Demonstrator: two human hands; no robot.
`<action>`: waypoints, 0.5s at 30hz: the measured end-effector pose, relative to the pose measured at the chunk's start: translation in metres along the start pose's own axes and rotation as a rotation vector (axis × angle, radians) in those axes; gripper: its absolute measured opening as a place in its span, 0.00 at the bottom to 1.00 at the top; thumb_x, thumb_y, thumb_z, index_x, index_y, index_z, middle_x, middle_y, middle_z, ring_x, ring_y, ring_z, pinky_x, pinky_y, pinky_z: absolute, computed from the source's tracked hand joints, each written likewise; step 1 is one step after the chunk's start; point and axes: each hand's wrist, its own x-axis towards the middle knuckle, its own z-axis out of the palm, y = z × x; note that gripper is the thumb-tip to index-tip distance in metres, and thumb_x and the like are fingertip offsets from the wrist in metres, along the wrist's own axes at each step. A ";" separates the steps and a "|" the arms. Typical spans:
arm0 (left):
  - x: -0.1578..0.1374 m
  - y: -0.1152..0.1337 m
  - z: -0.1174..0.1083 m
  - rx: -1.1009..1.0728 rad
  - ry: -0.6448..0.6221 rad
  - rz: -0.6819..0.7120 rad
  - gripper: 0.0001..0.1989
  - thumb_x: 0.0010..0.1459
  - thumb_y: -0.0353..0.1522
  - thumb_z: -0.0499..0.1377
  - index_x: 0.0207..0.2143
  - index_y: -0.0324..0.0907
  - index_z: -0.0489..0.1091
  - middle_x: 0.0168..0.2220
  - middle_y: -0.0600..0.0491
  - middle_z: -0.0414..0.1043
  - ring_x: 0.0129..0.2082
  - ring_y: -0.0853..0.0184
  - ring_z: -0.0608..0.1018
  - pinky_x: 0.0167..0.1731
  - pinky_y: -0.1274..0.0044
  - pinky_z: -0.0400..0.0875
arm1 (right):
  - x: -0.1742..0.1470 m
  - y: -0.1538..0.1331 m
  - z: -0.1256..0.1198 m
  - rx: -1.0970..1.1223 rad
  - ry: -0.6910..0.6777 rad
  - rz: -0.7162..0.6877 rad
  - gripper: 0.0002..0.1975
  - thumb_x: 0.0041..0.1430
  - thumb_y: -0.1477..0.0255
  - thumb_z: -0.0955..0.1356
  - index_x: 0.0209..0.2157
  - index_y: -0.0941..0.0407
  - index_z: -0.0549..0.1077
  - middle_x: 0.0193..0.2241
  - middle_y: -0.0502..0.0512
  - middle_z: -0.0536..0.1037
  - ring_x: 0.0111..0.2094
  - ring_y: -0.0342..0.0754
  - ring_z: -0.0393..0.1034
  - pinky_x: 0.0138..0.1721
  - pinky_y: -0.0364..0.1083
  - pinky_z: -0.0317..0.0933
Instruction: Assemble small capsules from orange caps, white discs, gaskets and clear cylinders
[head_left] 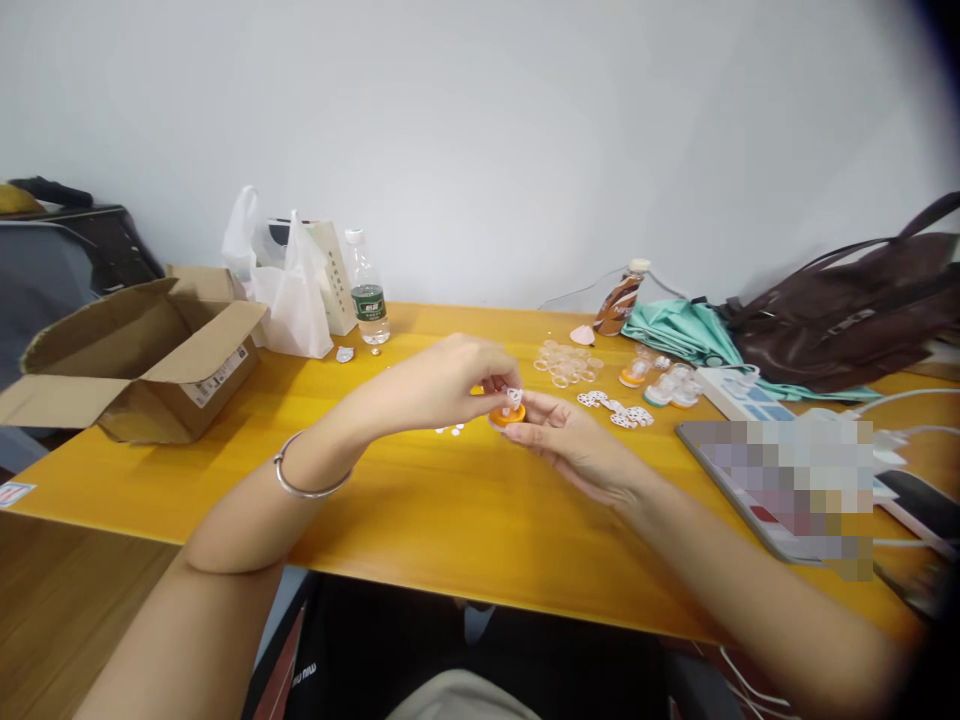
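Note:
My right hand is closed on a small round orange base, gripping its edge between thumb and fingers. Above that base, my left hand pinches a small white perforated piece. The piece is at the middle of the base; whether it is fixed there I cannot tell. Several similar white perforated pieces lie to the right of my hands. Beyond them is a cluster of clear plastic rings. A few tiny white discs lie below my left hand, partly covered by it.
Assembled clear-domed pieces stand at the right, near a teal folded cloth and a brown bag. A tablet lies at front right. Left are an open cardboard box, a white plastic bag and a water bottle.

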 end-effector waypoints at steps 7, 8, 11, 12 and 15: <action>0.000 -0.010 0.016 -0.080 -0.067 -0.107 0.07 0.56 0.30 0.55 0.33 0.36 0.72 0.31 0.50 0.75 0.30 0.70 0.74 0.30 0.79 0.65 | 0.001 0.019 -0.004 0.176 0.042 0.148 0.14 0.47 0.69 0.72 0.38 0.54 0.75 0.40 0.51 0.76 0.39 0.42 0.71 0.44 0.41 0.66; -0.002 -0.010 0.018 -0.088 -0.068 -0.113 0.07 0.56 0.29 0.55 0.33 0.36 0.72 0.31 0.50 0.75 0.30 0.70 0.74 0.30 0.79 0.65 | 0.001 0.021 -0.004 0.189 0.043 0.154 0.13 0.47 0.69 0.72 0.37 0.54 0.76 0.40 0.51 0.76 0.39 0.42 0.71 0.44 0.41 0.66; -0.005 -0.009 0.026 -0.110 -0.057 -0.132 0.07 0.56 0.30 0.56 0.33 0.36 0.72 0.30 0.50 0.74 0.29 0.70 0.74 0.29 0.79 0.65 | 0.000 0.027 -0.004 0.181 0.032 0.151 0.14 0.45 0.70 0.73 0.37 0.54 0.76 0.39 0.51 0.77 0.38 0.41 0.71 0.43 0.41 0.65; -0.007 -0.009 0.029 -0.109 -0.050 -0.144 0.06 0.55 0.30 0.56 0.32 0.36 0.71 0.30 0.50 0.74 0.29 0.70 0.73 0.29 0.79 0.65 | -0.001 0.028 -0.004 0.162 0.035 0.142 0.15 0.45 0.70 0.73 0.37 0.54 0.76 0.38 0.51 0.77 0.38 0.42 0.71 0.43 0.41 0.65; -0.013 -0.008 0.040 -0.093 -0.033 -0.159 0.06 0.55 0.30 0.56 0.32 0.37 0.72 0.29 0.51 0.74 0.28 0.70 0.72 0.29 0.79 0.64 | -0.004 0.034 -0.004 0.084 0.045 0.120 0.16 0.43 0.69 0.74 0.37 0.55 0.76 0.36 0.52 0.78 0.36 0.43 0.71 0.43 0.44 0.65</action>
